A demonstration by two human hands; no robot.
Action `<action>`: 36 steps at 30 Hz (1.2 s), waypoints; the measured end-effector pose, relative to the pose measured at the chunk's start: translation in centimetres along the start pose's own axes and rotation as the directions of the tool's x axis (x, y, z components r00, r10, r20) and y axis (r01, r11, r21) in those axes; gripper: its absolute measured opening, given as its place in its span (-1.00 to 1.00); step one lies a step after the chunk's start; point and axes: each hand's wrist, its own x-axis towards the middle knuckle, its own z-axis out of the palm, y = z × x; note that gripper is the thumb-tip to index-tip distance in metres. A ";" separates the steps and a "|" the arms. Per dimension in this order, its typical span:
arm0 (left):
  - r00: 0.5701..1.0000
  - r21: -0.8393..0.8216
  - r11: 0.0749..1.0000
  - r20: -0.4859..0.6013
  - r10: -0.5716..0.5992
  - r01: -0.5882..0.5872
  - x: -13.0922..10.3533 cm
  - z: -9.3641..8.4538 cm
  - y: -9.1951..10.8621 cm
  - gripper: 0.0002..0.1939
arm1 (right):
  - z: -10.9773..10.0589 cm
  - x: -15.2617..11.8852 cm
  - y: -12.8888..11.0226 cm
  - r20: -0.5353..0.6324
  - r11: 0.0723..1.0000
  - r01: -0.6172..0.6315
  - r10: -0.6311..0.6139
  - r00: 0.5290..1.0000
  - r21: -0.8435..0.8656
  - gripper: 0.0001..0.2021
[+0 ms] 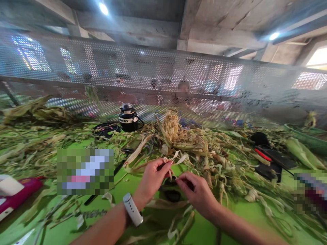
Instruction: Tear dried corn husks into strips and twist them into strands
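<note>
A perforated screen point(153, 69) stands behind the green counter point(237, 204), bright windows point(32, 52) showing through its holes, while lamps point(103, 9) glow beneath a concrete ceiling point(227, 20).

Cream husk strip point(182, 159), lime-green table point(242, 219), white watch strap point(133, 210), black white-banded jug point(128, 127)

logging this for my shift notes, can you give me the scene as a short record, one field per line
left hand: pinching a pale husk strip
left wrist: white strap
right hand: beside the left, fingers drawn together; whether they grip anything is unclear
work surface: green tabletop, strewn with loose husk
ahead of hands: tangled heap of dry husk
left of heap: black jug with a lettered pale band
far right: green container
background: perforated panel
</note>
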 end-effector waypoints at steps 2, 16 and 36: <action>0.999 -0.055 0.998 -0.004 -0.037 0.037 0.0 0.0 0.1 -0.71 | -0.4 0.0 -0.1 -0.034 0.953 0.176 -0.190 0.981 -0.247 -0.82; 0.917 0.260 0.934 0.374 0.138 -0.247 -0.4 -0.4 0.5 -0.73 | -1.9 1.1 0.4 -0.228 0.938 0.230 -0.291 0.929 -0.260 -0.93; 0.895 0.377 0.886 0.438 0.086 -0.270 -0.5 -0.7 0.7 -0.73 | -1.3 1.0 0.7 -0.124 0.981 -0.180 0.187 0.974 0.066 -0.80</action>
